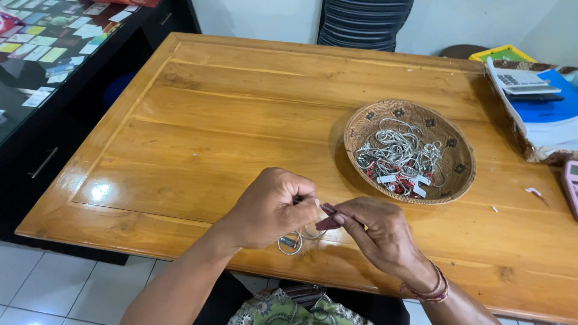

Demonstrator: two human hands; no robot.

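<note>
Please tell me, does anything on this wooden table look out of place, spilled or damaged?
Nothing is spilled or broken. Two small white scraps lie loose on the table, right of the woven basket, whose silver chains are tangled. The left hand and right hand hold a thin silver chain.

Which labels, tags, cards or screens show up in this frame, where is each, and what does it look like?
Small white tags: in the woven basket among silver chains, rectangular, with red bits.
Cards and slips: under the glass counter top, far left; small rectangles, white, yellow, green.
Calculator: on the stack at the far right, grey with a dark display.
Pink device: right edge, mostly cut off.
</note>
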